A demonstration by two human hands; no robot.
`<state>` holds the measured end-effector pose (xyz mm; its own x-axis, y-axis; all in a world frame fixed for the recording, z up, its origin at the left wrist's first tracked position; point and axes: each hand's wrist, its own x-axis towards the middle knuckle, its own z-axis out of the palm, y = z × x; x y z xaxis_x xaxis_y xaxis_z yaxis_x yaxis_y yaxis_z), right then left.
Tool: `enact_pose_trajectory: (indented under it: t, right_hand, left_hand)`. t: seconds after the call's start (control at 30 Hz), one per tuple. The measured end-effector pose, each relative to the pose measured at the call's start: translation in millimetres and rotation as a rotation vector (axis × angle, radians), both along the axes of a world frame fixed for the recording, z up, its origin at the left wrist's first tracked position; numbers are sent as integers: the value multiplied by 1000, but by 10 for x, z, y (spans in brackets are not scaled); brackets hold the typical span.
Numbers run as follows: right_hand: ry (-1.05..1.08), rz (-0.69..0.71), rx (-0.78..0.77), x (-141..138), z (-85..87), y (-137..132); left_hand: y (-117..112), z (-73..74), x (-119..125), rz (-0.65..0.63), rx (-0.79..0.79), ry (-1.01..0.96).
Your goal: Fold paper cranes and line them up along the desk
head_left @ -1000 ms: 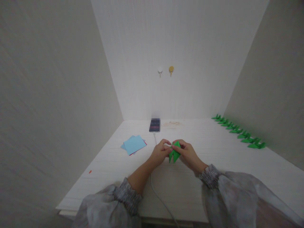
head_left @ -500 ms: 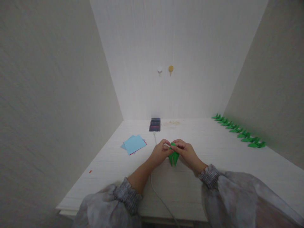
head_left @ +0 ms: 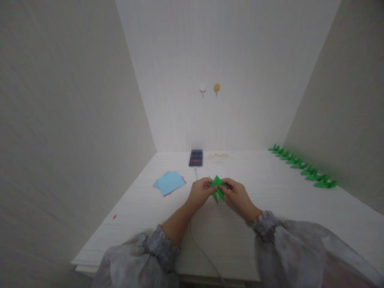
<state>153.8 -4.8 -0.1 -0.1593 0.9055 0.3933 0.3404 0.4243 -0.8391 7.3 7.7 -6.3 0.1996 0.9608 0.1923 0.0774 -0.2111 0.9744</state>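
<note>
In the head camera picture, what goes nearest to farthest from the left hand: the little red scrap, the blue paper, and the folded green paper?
1. Folded green paper: nearest, between the fingertips of the left hand and right hand.
2. Blue paper: next, on the table to the hand's left.
3. Red scrap: farthest, near the table's left edge.

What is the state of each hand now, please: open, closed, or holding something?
Left hand: closed, holding the green folded paper.
Right hand: closed, holding the other side of it.
</note>
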Motion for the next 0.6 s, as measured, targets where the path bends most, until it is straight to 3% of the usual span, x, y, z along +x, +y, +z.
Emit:
enact_pose_trajectory:
  t: [0.13,0.27,0.37,0.6]
  right_hand:
    - [-29,-9,59,-4,27,-10]
    - [8,-84,-13,-20,48,-18]
    - [-35,-108,-24,-20,69,-32]
    - [-168,-71,130,16,31,-34]
  left_hand:
    - [14,0,-6,85,18,86]
    - [8,8,-2,180,38,129]
    - [-16,21,8,173,45,152]
    - [-63,67,29,118,88,209]
